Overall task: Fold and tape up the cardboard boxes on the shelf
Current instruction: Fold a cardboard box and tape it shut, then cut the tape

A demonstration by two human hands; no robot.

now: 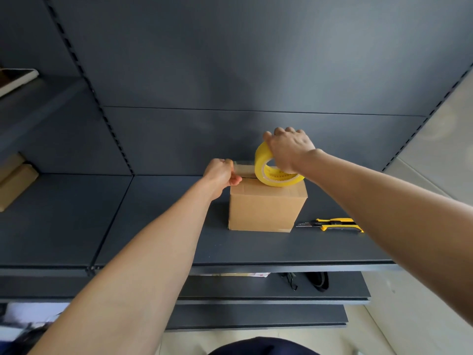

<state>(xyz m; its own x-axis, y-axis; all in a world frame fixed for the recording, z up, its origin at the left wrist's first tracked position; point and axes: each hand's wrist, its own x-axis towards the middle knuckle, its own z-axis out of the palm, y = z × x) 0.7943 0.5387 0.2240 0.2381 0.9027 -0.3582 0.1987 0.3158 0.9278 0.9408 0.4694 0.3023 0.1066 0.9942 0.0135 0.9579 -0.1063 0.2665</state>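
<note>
A small closed cardboard box (263, 210) stands on the dark grey shelf (158, 242). A yellow tape roll (263, 163) sits tilted on the box's top. My right hand (289, 147) grips the roll from above, with fingers over its rim and thumb through its core. A clear strip of tape (244, 168) runs from the roll leftward, just above the box's top. My left hand (221, 175) pinches the free end of that strip at the box's upper left corner.
A yellow and black utility knife (332, 224) lies on the shelf just right of the box. Flat cardboard pieces (12, 180) lie on the left bay. Lower shelves hold dark items (317, 280). A pale wall (435, 149) borders the right.
</note>
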